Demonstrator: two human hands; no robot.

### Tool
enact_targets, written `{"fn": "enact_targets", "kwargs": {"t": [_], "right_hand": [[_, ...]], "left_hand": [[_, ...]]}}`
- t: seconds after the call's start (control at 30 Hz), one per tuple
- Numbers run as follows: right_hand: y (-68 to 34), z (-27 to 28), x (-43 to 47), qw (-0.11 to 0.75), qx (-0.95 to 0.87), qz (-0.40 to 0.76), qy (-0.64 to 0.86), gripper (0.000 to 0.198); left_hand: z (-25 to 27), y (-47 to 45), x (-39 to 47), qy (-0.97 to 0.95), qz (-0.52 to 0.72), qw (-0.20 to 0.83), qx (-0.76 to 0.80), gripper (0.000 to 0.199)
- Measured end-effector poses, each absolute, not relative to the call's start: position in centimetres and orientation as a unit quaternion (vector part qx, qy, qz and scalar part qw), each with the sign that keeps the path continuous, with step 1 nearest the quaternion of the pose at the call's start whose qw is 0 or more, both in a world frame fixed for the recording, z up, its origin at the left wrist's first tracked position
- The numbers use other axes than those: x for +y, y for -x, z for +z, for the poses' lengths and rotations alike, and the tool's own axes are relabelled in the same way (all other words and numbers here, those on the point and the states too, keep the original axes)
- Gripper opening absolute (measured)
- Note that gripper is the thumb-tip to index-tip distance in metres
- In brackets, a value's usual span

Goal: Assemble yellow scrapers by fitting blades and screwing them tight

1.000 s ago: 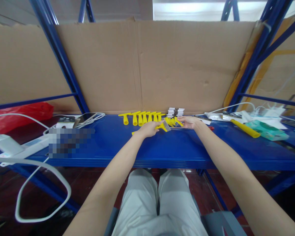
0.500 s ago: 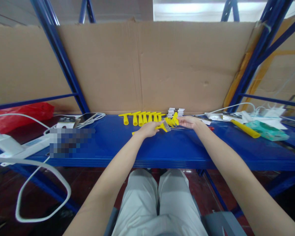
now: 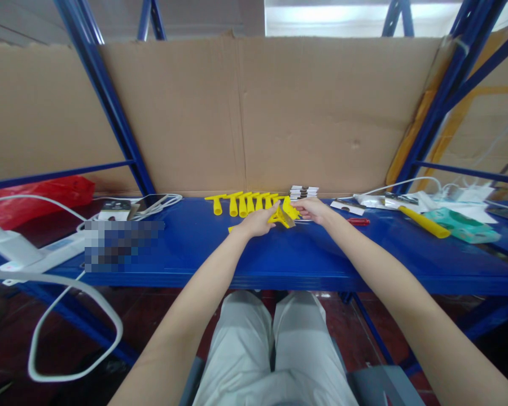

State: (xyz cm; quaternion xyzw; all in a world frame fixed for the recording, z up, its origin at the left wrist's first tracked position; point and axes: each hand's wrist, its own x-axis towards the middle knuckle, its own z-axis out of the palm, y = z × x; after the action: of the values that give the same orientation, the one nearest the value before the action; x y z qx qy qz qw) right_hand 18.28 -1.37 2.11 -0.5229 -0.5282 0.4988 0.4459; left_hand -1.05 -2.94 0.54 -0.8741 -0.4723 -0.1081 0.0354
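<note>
My left hand (image 3: 260,223) is closed around a yellow T-shaped scraper handle (image 3: 275,218). A flat greyish blade-like plate (image 3: 284,218) sits at the handle's wide end, facing right. Close by on the right, my right hand (image 3: 313,210) pinches a small yellow plastic piece (image 3: 288,206) beside the plate; whether the two touch I cannot tell. More small yellow pieces seem to lie behind the fingers, partly hidden. Behind my left hand stands a row of several yellow T-shaped handles (image 3: 233,206), their hollow round ends toward me.
White packets (image 3: 303,192) are stacked by the cardboard wall (image 3: 279,113). A red-handled screwdriver (image 3: 358,222) and a white card (image 3: 347,207) lie to the right. Farther right are a yellow tube (image 3: 425,221) and a green packet (image 3: 461,224). A power strip (image 3: 46,254) and cables occupy the left.
My right hand has moved left with the yellow piece, up to the scraper handle in my left hand. The screwdriver and white card show more fully now. My left hand has hardly shifted.
</note>
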Motion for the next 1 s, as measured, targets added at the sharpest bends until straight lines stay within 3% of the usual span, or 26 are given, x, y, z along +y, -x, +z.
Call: {"fn": "enact_targets", "kwargs": {"t": [0.27, 1.0], "right_hand": [[-16.9, 2.0, -2.3, 0.425, -0.574, 0.397, 0.576, 0.023], [-16.6, 2.1, -2.4, 0.407, -0.587, 0.378, 0.588, 0.029]], "left_hand": [[0.6, 1.0, -3.0, 0.872, -0.108, 0.031, -0.477, 0.075], [0.4, 0.9, -2.8, 0.877, -0.111, 0.023, -0.466, 0.075]]}}
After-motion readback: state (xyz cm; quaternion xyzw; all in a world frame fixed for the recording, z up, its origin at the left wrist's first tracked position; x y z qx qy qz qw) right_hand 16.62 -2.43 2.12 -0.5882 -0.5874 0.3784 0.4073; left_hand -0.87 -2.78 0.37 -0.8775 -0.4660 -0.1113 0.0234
